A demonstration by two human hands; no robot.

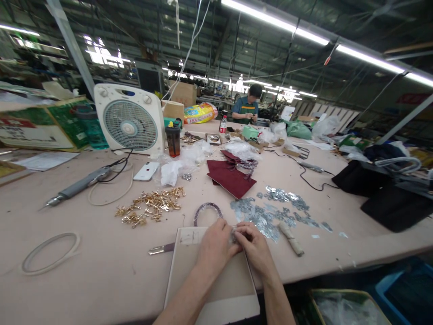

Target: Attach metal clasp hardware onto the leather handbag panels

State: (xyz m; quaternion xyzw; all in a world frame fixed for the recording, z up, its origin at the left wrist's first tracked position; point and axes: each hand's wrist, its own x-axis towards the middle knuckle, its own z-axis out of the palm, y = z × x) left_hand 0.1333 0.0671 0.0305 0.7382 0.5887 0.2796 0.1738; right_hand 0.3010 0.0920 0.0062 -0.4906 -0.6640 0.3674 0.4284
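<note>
A flat beige panel-like piece (192, 271), perhaps a bag, lies in front of me at the table edge. A dark purple handle loop (208, 206) sticks out beyond its far edge, and a purple strap with a metal end (161, 248) juts out on its left. My left hand (216, 246) rests on the panel, fingers closed at its far right corner. Close against it, my right hand (255, 248) pinches at the same corner. Something small and shiny shows between the fingertips, too hidden to name.
Gold-coloured metal fittings (152, 205) lie left, thin silver plates (264, 216) right, near a rolled cloth piece (291, 239). Maroon pieces (232, 178) lie ahead. A screwdriver-like power tool (77, 186), phone (146, 171), tape roll (50, 253) and fan (130, 119) stand left. A co-worker (246, 108) sits opposite.
</note>
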